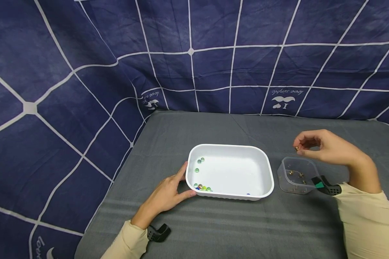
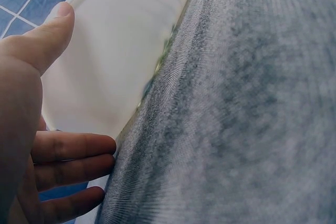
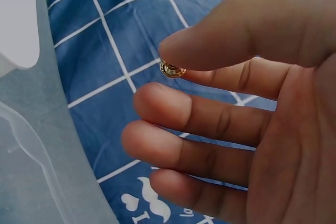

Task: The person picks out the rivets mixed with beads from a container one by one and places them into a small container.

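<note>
A white plastic tub [image 1: 233, 169] stands on the grey cloth with several glass marbles [image 1: 200, 187] along its left and near sides. My left hand [image 1: 164, 196] rests against the tub's left end, its thumb at the near left corner. In the left wrist view its fingers [image 2: 73, 148] are fairly straight. My right hand [image 1: 332, 149] is raised above a clear plastic box [image 1: 290, 185] and pinches a small gold-coloured metal piece [image 3: 172, 70] between thumb and index finger. Its other fingers are loosely bent. Several similar gold-coloured pieces [image 1: 300, 175] lie in the box.
Grey cloth [image 1: 214, 226] covers the work surface. Dark blue fabric with white lines [image 1: 210, 68] hangs behind it and at the left. The clear box stands a short way right of the tub. Dark wrist devices [image 1: 159, 233] are worn on both arms.
</note>
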Demonstrator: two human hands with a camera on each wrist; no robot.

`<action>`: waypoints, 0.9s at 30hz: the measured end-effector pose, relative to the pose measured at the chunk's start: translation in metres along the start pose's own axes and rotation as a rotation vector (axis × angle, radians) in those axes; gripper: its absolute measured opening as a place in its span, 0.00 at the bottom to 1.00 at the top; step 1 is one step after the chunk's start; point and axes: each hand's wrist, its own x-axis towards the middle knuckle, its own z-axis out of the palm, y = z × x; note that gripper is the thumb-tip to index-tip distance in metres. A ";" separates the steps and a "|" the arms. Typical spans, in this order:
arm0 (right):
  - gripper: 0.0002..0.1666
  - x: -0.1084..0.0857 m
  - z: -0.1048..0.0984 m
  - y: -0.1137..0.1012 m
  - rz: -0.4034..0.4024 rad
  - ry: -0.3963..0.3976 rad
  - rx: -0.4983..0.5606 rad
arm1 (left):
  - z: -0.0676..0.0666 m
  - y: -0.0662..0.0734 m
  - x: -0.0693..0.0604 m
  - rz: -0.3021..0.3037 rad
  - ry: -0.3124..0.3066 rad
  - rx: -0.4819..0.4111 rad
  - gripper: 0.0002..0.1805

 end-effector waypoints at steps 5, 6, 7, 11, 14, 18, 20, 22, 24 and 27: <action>0.17 -0.004 -0.003 0.004 -0.014 -0.009 0.023 | 0.000 0.001 0.000 -0.007 -0.005 0.001 0.53; 0.17 -0.005 -0.004 0.005 -0.023 -0.011 0.036 | 0.000 0.001 0.001 -0.008 -0.007 0.000 0.53; 0.18 -0.006 -0.004 0.005 -0.033 -0.013 0.050 | 0.000 0.001 0.001 -0.008 -0.009 0.000 0.53; 0.19 -0.008 -0.006 0.008 -0.074 -0.013 0.083 | 0.000 0.000 0.002 0.002 -0.010 0.005 0.53; 0.20 -0.010 -0.007 0.009 -0.086 -0.006 0.085 | 0.000 0.000 0.003 0.008 -0.009 0.004 0.53; 0.19 -0.010 -0.006 0.008 -0.054 0.011 0.062 | 0.001 -0.001 0.004 0.010 -0.013 0.006 0.53; 0.19 -0.009 -0.005 0.007 -0.037 0.023 0.047 | 0.002 -0.001 0.004 0.006 -0.013 0.009 0.53; 0.19 -0.007 -0.002 0.005 -0.028 0.040 0.033 | 0.002 -0.001 0.003 -0.002 -0.005 0.026 0.53; 0.19 -0.005 0.000 0.002 -0.031 0.066 0.013 | 0.002 0.001 0.003 -0.014 0.009 0.062 0.54; 0.17 -0.004 0.005 -0.005 -0.010 0.129 -0.039 | -0.002 0.005 0.002 -0.042 0.038 0.136 0.56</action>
